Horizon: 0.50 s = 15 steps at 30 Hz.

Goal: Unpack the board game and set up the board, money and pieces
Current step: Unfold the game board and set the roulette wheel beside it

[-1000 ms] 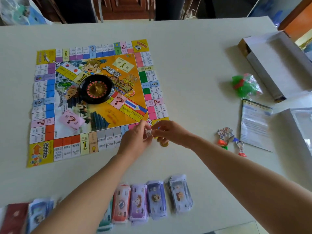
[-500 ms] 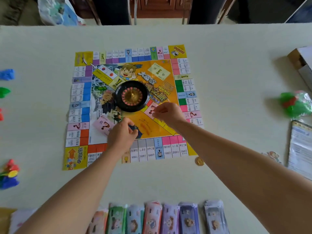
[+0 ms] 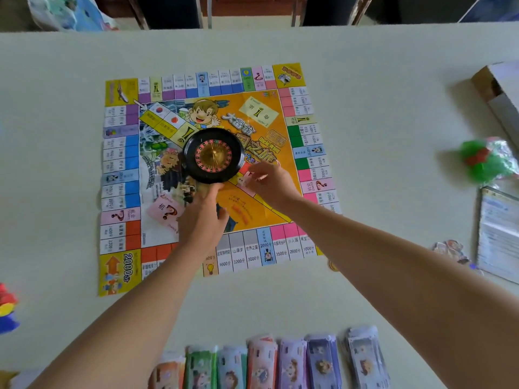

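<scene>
Board point(image 3: 283, 127) lies flat on the counter point(image 3: 379, 122), wheel point(image 3: 213, 155) at its centre. Left hand point(image 3: 200, 220) touches the wheel's near rim, grip loose; right hand point(image 3: 271, 183) pinches a small pale piece point(image 3: 245, 181) just beside it. Best steady the wheel while setting the piece down gently, so nothing slides

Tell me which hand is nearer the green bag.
Right. The right hand sits left of the green bag, over the board by the roulette wheel; the left hand is farther left.
</scene>
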Motion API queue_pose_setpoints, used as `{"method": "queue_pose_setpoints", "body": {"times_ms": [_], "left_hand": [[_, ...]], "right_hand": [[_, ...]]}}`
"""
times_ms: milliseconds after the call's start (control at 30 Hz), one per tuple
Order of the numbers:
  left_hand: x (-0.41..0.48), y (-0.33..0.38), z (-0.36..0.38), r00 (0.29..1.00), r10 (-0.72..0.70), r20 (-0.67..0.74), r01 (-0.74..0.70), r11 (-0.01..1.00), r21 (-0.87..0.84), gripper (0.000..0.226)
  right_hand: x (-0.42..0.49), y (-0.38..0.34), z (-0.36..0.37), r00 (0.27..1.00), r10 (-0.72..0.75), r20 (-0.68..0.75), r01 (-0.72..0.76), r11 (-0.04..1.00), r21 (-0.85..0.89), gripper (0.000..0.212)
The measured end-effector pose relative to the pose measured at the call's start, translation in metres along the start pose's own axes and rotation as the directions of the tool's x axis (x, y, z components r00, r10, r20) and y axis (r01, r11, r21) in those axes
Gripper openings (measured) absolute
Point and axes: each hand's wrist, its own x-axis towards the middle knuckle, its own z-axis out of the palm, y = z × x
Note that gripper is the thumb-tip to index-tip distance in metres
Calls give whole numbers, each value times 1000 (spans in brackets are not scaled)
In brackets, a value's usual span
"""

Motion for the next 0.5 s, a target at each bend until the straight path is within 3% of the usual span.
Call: {"method": "queue_pose_setpoints", "body": {"times_ms": [200,367,500], "left_hand": [[-11,25,2,989,-134,68,127,988,89,40],[-39,85,21,994,-27,107,29,999,-19,37],[-64,156,48,984,80,156,-73,996,-49,27]], "right_hand": [[-36,28,-27,1000,5,-8,-5,1000,22,30],[-84,68,-74,995,39,-97,-42,999,-28,27],[-126,122,-120,970,152,-190,-163,986,-44,25]]}}
